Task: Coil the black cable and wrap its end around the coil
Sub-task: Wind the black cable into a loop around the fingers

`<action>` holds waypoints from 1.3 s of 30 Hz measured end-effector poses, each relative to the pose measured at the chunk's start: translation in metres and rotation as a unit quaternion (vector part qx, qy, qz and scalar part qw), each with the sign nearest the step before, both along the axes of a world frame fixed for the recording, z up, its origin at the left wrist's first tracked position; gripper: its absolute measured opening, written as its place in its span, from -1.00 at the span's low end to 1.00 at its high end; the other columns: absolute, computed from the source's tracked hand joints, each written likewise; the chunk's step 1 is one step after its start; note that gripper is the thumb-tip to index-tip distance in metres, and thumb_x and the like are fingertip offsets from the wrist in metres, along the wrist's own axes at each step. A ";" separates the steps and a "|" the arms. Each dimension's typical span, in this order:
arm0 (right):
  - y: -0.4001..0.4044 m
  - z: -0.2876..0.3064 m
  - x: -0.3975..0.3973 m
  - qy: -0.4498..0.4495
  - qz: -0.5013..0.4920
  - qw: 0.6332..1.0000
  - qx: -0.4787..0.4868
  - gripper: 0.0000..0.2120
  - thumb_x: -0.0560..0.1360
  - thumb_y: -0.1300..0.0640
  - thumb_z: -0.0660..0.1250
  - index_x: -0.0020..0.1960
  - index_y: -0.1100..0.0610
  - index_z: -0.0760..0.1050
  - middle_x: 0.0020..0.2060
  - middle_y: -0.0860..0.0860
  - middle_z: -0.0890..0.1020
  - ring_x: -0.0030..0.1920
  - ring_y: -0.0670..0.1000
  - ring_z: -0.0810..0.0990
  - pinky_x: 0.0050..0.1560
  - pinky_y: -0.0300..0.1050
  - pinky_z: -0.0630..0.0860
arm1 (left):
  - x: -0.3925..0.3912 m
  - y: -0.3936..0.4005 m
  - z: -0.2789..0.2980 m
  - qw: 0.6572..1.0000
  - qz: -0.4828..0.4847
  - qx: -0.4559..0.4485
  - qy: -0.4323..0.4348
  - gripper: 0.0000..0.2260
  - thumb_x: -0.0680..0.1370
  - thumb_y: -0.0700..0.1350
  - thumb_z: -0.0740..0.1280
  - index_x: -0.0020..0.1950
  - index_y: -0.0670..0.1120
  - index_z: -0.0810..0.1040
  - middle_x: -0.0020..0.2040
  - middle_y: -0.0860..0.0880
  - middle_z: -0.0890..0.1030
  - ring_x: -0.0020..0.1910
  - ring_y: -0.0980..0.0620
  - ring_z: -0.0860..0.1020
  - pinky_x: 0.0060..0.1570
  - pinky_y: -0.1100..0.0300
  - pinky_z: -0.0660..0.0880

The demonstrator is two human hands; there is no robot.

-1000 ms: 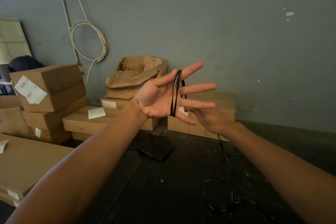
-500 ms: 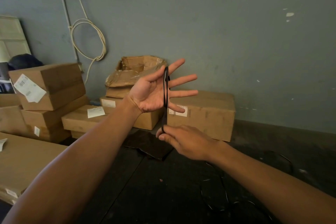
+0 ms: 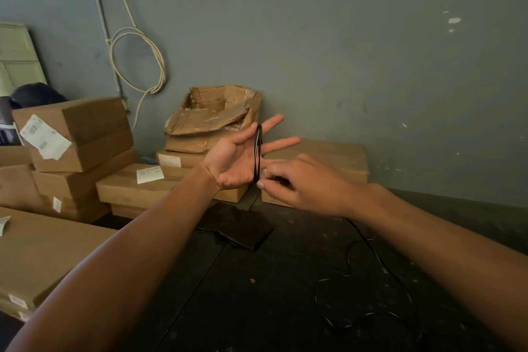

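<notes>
Looping around the spread fingers of the left hand [image 3: 233, 164], the cable [image 3: 257, 153] met the right hand [image 3: 303, 183], which pinched it below the palm.

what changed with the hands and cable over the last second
The right hand came from behind the left hand's fingers, dipped below the palm, and now sits at the lower right of the coil, pinching the black cable there. The left hand stayed open with the loops around it; slack still lies on the floor.

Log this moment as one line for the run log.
stage: coiling | left hand: open, black cable looped around fingers | right hand: pinching cable | slack: on floor
</notes>
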State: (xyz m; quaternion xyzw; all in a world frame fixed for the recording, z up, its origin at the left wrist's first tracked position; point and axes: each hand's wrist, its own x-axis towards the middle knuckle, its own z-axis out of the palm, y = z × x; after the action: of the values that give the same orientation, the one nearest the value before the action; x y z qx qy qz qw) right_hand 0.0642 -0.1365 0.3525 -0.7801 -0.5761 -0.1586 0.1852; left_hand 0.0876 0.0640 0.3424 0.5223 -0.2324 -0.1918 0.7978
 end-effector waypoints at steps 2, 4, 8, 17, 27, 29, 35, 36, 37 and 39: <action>-0.003 0.011 -0.001 0.001 0.007 1.000 0.016 -0.72 0.58 0.03 0.29 -0.31 -0.06 0.40 -0.46 -0.16 0.43 -0.43 -0.17 0.45 -0.43 -0.34 0.26 | 0.000 -0.002 -0.005 1.000 0.009 0.025 0.004 -0.57 0.66 0.10 0.04 0.54 0.14 0.28 0.43 -0.20 0.44 0.34 -0.24 0.45 0.29 -0.30 0.38; -0.007 0.024 0.001 -0.026 -0.008 1.000 0.011 -0.76 0.56 -0.02 0.31 -0.28 -0.01 0.47 -0.49 -0.18 0.41 -0.43 -0.26 0.45 -0.47 -0.34 0.25 | 0.000 -0.002 -0.011 0.997 0.027 0.071 0.002 -0.58 0.65 0.11 0.04 0.50 0.13 0.35 0.37 -0.17 0.51 0.32 -0.22 0.46 0.35 -0.48 0.13; -0.016 0.044 0.015 -0.049 -0.066 0.996 -0.032 -0.80 0.52 -0.12 0.31 -0.18 -0.01 0.52 -0.36 -0.14 0.57 -0.42 -0.25 0.45 -0.45 -0.31 0.23 | 0.000 -0.003 -0.018 0.995 0.016 0.093 0.020 -0.50 0.62 0.14 0.07 0.56 0.07 0.22 0.45 -0.13 0.45 0.42 -0.33 0.38 0.32 -0.57 -0.03; -0.029 0.076 0.036 -0.060 -0.068 0.996 -0.019 -0.95 0.55 0.09 0.32 -0.06 -0.01 0.56 -0.22 -0.22 0.54 -0.14 -0.08 0.54 -0.17 -0.07 0.43 | -0.006 -0.018 -0.019 0.983 -0.103 0.147 0.039 -0.54 0.64 0.17 0.06 0.55 0.21 0.19 0.56 -0.12 0.27 0.50 -0.32 0.24 0.30 -0.47 0.13; -0.046 0.054 0.071 -0.023 -0.094 0.995 0.033 -0.87 0.57 0.09 0.30 0.00 0.05 0.63 -0.19 -0.19 0.55 -0.18 -0.21 0.48 -0.16 -0.16 0.38 | -0.018 -0.037 -0.010 0.967 -0.210 0.142 0.012 -0.54 0.66 0.12 0.03 0.58 0.18 0.13 0.59 -0.18 0.13 0.53 -0.37 0.10 0.29 -0.44 0.14; -0.050 0.047 0.077 0.000 -0.106 0.993 0.045 -0.84 0.58 0.13 0.28 0.05 0.07 0.63 -0.13 -0.11 0.60 -0.09 -0.09 0.55 -0.07 -0.12 0.45 | -0.021 -0.041 -0.009 0.963 -0.232 0.135 0.002 -0.54 0.66 0.12 0.07 0.57 0.17 0.15 0.59 -0.18 0.16 0.53 -0.38 0.08 0.29 -0.46 0.10; -0.052 0.004 0.078 0.102 -0.097 0.988 0.064 -0.75 0.60 0.24 0.22 0.21 0.14 0.59 0.11 0.05 0.66 0.13 0.03 0.60 0.19 0.03 0.52 | -0.027 -0.049 0.002 0.964 -0.254 0.070 -0.032 -0.56 0.66 0.10 0.06 0.56 0.16 0.18 0.58 -0.17 0.17 0.52 -0.39 0.04 0.29 -0.55 -0.05; -0.049 -0.005 0.075 0.109 -0.085 0.988 0.061 -0.76 0.60 0.25 0.23 0.21 0.15 0.58 0.12 0.04 0.65 0.13 0.03 0.60 0.18 0.01 0.53 | -0.027 -0.051 0.005 0.965 -0.253 0.062 -0.037 -0.56 0.66 0.10 0.06 0.56 0.16 0.19 0.58 -0.17 0.14 0.51 -0.40 0.03 0.28 -0.53 -0.02; -0.047 -0.015 0.072 0.108 -0.080 0.990 0.053 -0.77 0.60 0.25 0.23 0.21 0.15 0.57 0.14 0.06 0.64 0.14 0.05 0.59 0.17 -0.01 0.53 | -0.026 -0.054 0.006 0.965 -0.253 0.053 -0.042 -0.56 0.66 0.10 0.06 0.56 0.16 0.19 0.58 -0.18 0.11 0.51 -0.40 0.03 0.27 -0.52 0.01; -0.041 -0.035 0.068 0.117 -0.087 0.989 0.032 -0.74 0.61 0.26 0.21 0.27 0.19 0.51 0.23 0.17 0.59 0.23 0.15 0.54 0.22 -0.05 0.47 | -0.025 -0.058 0.009 0.965 -0.253 0.035 -0.054 -0.56 0.66 0.10 0.04 0.56 0.16 0.17 0.58 -0.19 0.06 0.51 -0.41 0.03 0.24 -0.50 0.04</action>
State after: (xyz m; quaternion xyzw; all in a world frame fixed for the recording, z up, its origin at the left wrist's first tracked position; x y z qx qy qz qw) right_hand 0.1322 -0.1777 0.3176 -0.8342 -0.4750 -0.1005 0.2616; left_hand 0.0631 0.0060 0.3510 0.4840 -0.3930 -0.3670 0.6904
